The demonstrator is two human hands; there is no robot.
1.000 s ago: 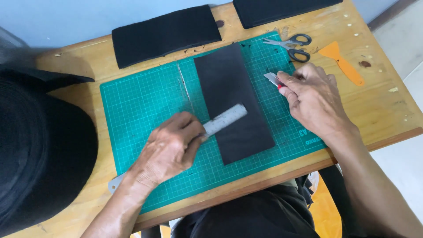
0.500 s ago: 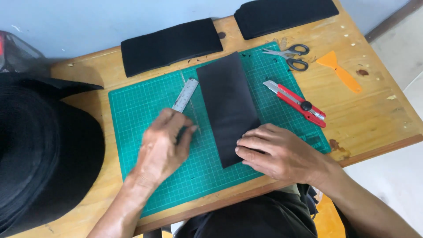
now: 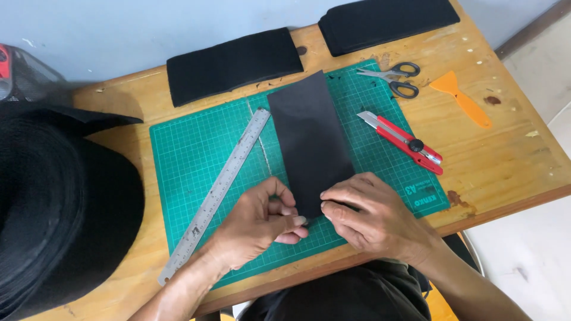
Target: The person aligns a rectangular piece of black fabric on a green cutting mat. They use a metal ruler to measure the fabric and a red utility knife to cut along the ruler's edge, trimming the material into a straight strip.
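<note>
A black rectangular fabric piece [image 3: 309,139] lies lengthwise on the green cutting mat [image 3: 196,148]. Both hands meet at its near end. My left hand [image 3: 259,226] pinches the near left corner between thumb and fingers. My right hand [image 3: 372,217] grips the near right edge, fingers curled over it. A steel ruler [image 3: 217,190] lies slanted on the mat just left of the fabric, free of either hand. A red utility knife [image 3: 404,141] rests on the mat to the right of the fabric.
Two stacks of black fabric [image 3: 235,64] [image 3: 386,21] lie at the table's far edge. Scissors [image 3: 395,80] and an orange scraper [image 3: 463,100] sit at the right. A big roll of black material [image 3: 59,208] fills the left side. The wooden table [image 3: 511,160] ends close on the right.
My right hand put the knife down on the mat and came to the fabric's near end. My left hand let go of the ruler, now slanted left of the fabric, and took the corner.
</note>
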